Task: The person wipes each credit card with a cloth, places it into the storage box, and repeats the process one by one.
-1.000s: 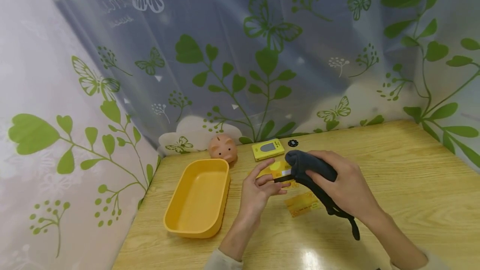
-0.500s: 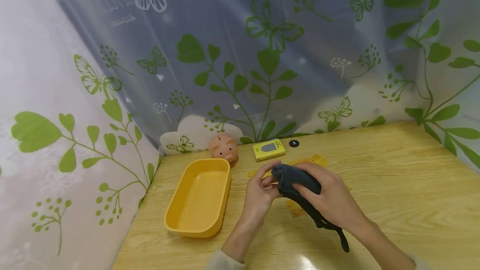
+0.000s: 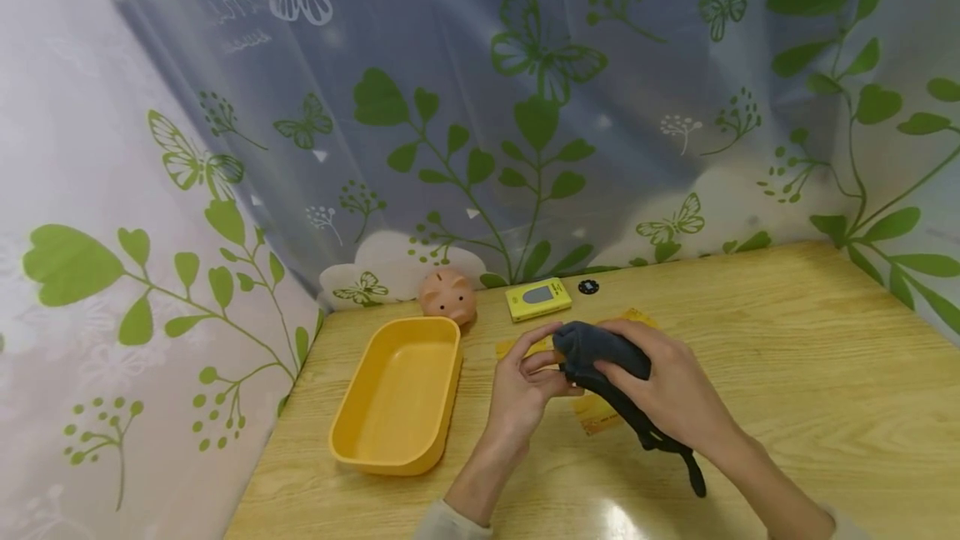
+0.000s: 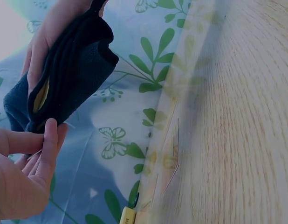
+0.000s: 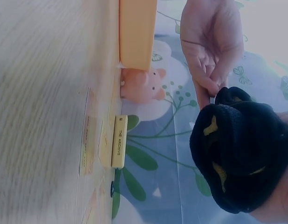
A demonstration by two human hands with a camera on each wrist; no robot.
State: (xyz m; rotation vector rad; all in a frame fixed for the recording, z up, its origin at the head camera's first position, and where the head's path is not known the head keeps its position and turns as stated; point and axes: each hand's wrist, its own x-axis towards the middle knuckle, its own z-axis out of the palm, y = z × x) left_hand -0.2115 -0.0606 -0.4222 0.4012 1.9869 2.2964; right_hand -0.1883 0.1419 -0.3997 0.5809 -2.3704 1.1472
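In the head view my right hand [image 3: 663,377] grips a soft dark blue cloth pouch [image 3: 603,350], its black strap hanging below. My left hand [image 3: 517,398] is at the pouch's mouth, fingers bent. The left wrist view has its thumb and fingers pinching at the pouch's lower edge, with a thin card edge showing between them; most of this card is hidden. Something yellow [image 4: 41,98] shows inside the pouch's slit. Beneath the hands, flat gold printed sheets [image 3: 596,417] lie on the wooden table.
A yellow tray [image 3: 397,394] stands left of the hands, with a pink piggy bank [image 3: 447,297] behind it. At the back lie a small yellow box [image 3: 538,300] and a black round chip [image 3: 588,287]. A leaf-patterned curtain [image 3: 465,107] rises behind the table [image 3: 810,373].
A second ago the left hand held a yellow card with a black stripe in plain sight at the pouch; now it is mostly hidden. The pouch has shifted left and the hands are closer together.
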